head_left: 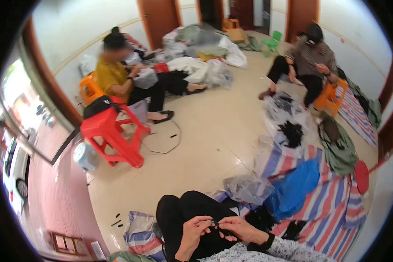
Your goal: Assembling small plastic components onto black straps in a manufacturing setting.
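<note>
Over my black-trousered lap, both hands meet fingertip to fingertip. My left hand (197,229) is closed in a pinch on a small black piece (214,223), too small to name more exactly. From the other side my right hand (241,229) pinches the same piece, its lower fingers curled beneath. Just right of my knees lies a heap of black strip-like pieces (261,218), beside a clear plastic bag (248,189) and a blue plastic sheet (295,187).
Striped woven sheeting (331,214) covers the floor at right. A red stool (113,131) with a black bag on it stands at left. Seated people (113,74) work at far left and far right (312,61). Bags and cloth (200,43) are piled at the back.
</note>
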A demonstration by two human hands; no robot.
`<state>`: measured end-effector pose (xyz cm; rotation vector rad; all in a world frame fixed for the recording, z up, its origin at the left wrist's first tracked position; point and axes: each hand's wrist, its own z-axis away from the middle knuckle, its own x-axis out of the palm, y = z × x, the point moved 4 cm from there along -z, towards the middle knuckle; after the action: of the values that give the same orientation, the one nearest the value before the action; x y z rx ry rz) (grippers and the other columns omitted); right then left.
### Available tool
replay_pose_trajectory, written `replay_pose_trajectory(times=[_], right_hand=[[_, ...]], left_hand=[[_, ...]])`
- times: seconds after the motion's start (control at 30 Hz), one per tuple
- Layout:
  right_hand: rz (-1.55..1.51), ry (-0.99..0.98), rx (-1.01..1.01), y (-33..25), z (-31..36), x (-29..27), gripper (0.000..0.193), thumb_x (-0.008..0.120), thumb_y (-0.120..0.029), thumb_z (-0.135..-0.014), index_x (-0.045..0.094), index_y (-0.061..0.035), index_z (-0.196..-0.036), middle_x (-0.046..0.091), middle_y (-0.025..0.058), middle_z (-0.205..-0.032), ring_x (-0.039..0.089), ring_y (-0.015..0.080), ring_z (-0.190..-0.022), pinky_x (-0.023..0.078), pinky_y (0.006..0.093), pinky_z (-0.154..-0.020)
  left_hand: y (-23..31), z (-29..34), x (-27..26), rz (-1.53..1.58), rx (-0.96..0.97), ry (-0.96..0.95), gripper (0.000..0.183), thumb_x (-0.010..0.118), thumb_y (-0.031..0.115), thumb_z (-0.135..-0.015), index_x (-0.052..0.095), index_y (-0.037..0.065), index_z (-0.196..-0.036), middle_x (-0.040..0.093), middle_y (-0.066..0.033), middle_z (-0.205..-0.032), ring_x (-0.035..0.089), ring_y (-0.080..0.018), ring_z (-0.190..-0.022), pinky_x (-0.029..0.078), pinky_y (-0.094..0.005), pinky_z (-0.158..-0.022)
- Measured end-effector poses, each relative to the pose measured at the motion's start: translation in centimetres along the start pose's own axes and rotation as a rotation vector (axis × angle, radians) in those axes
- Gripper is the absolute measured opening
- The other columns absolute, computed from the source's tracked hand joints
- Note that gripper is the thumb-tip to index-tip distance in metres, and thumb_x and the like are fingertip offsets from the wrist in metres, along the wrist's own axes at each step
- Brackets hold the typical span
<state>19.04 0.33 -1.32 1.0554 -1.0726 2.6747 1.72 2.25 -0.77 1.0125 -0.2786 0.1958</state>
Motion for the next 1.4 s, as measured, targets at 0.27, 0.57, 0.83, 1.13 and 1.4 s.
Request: replay_pose_trajectory(times=[0.27, 0.57, 0.83, 1.13, 1.4], right_hand=[[0.179, 0.204, -0.074, -2.7, 2.2, 2.5, 0.014, 0.054, -0.017, -0.095, 0.061, -0.0055, -0.097, 0.059, 0.0037, -0.067, 0.048, 0.0092, -0.046, 0.033, 0.0208, -0.04], [0.067, 0.183, -0.079, -0.8, 0.7, 0.2, 0.013, 0.054, -0.008, -0.095, 0.062, 0.0011, -0.098, 0.062, 0.0127, -0.072, 0.057, 0.0177, -0.053, 0.039, 0.0245, -0.041], [0.214, 0.174, -0.033, -0.8, 2.1, 1.2, 0.016, 0.056, -0.021, -0.095, 0.059, -0.0059, -0.1, 0.062, 0.0061, -0.07, 0.054, 0.0115, -0.05, 0.04, 0.0219, -0.043], [0.285, 0.003, -0.269, -7.7, 2.3, 8.0, 0.019, 0.053, -0.018, -0.097, 0.062, -0.0012, -0.1, 0.062, 0.0049, -0.067, 0.052, 0.0067, -0.046, 0.034, 0.0176, -0.04], [0.267, -0.039, -0.243, -6.6, 2.7, 7.8, 0.019, 0.054, -0.019, -0.097, 0.062, -0.0017, -0.099, 0.062, 0.0033, -0.065, 0.051, 0.0047, -0.045, 0.034, 0.0173, -0.04]], left_hand=[[0.0, -0.2, 0.2, 0.057, 0.029, -0.061, 0.021, 0.065, 0.013, -0.09, 0.068, 0.0, -0.105, 0.068, -0.0038, -0.087, 0.058, -0.005, -0.069, 0.04, -0.015, -0.057], [-0.3, 1.5, -1.4, 0.134, 0.07, -0.016, 0.02, 0.065, 0.013, -0.09, 0.068, 0.0, -0.106, 0.068, -0.0033, -0.088, 0.057, -0.0038, -0.068, 0.04, -0.0145, -0.057], [2.4, 2.9, -0.6, 0.064, 0.187, 0.003, 0.015, 0.061, 0.013, -0.09, 0.067, 0.002, -0.1, 0.066, -0.0025, -0.084, 0.052, -0.0035, -0.063, 0.039, -0.016, -0.054], [8.3, 2.6, -0.4, 0.56, 0.125, -0.177, 0.024, 0.059, 0.003, -0.087, 0.058, -0.005, -0.109, 0.059, -0.0104, -0.088, 0.05, -0.006, -0.063, 0.043, -0.0163, -0.056], [7.0, 3.5, 0.6, 0.589, 0.068, -0.218, 0.025, 0.059, 0.003, -0.088, 0.057, -0.007, -0.112, 0.059, -0.01, -0.086, 0.052, -0.0039, -0.062, 0.039, -0.0116, -0.051]])
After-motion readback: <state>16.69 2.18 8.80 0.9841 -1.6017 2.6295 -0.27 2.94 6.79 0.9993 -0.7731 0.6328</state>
